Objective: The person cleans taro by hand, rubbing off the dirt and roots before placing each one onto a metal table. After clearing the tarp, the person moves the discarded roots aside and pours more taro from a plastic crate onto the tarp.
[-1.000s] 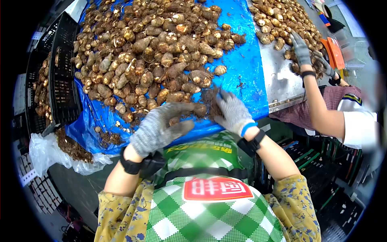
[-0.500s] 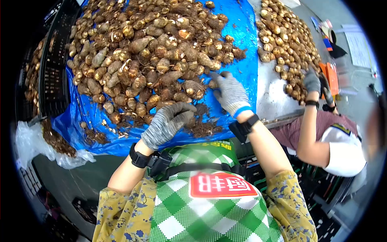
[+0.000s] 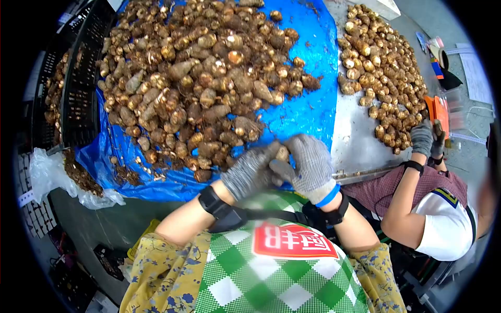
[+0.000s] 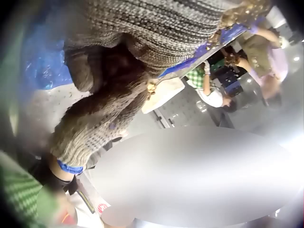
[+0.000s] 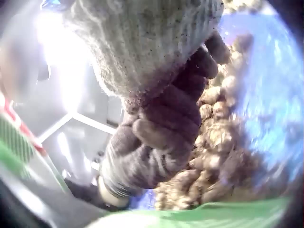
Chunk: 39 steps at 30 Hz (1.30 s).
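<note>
Holding a small brown tuber point(image 3: 282, 154) between them, the gloved left hand point(image 3: 250, 169) and right hand point(image 3: 312, 164) are together just off the near edge of the blue sheet point(image 3: 318, 57), in front of the heaped pile point(image 3: 188, 73). Both close round it, the left from its side and the right from the other, its thumb low against the tuber. The wrist views hide most of the tuber, so how hard each one squeezes cannot be told.

It looks light and firm, something that should take a fair pinch without giving. The skin seems rough rather than slick, though loose soil could let it roll under the knitted gloves. Round the thick middle is probably the surest hold; stringy roots, such as those hanging about the heap, would likely bend or tear if gripped alone.

Both forearms reach forward from the body and slant inward, elbows out to the sides, so the hands meet ahead of the apron point(image 3: 261, 268). To the right of the sheet, more tubers point(image 3: 386, 78) lie on the metal counter point(image 3: 360, 117).
</note>
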Tool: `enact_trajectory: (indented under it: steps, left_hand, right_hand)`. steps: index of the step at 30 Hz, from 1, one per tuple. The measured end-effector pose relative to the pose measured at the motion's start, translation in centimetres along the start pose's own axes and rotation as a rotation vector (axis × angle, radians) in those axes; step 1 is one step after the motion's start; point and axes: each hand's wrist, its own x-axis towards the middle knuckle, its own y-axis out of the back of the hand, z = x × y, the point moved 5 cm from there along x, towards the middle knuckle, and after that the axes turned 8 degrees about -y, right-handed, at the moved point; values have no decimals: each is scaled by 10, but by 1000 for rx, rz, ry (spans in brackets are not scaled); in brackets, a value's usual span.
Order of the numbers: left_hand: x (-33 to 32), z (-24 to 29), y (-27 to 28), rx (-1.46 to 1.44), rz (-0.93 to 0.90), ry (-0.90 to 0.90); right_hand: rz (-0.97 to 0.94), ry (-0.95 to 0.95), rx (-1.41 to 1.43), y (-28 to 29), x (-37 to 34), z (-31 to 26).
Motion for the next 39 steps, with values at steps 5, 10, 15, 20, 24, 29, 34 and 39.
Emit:
enact_trajectory:
  steps: [5, 10, 15, 20, 24, 29, 34, 39]
  left_hand:
    - [9, -6, 18, 914, -135, -155]
    - [18, 1, 13, 1277, -147, -733]
    - [11, 27, 15, 1284, 189, -761]
    - [13, 33, 12, 556, 160, -263]
    - [21, 11, 7, 205, 165, -62]
    - [13, 26, -22, 257, -29, -98]
    - [30, 12, 14, 1007, 6, -538]
    - [27, 25, -4, 793, 4, -69]
  right_hand:
    - [22, 32, -165, -1, -4, -5]
    - [23, -411, 532, -44, -13, 47]
    - [-314, -329, -100, -42, -6, 54]
    - [-33, -138, 388, 0, 6, 27]
    - [-172, -113, 520, -10, 10, 12]
    - [-334, -497, 1092, -20, -3, 23]
    - [-161, -302, 856, -18, -2, 18]
    - [36, -809, 1161, -36, -18, 85]
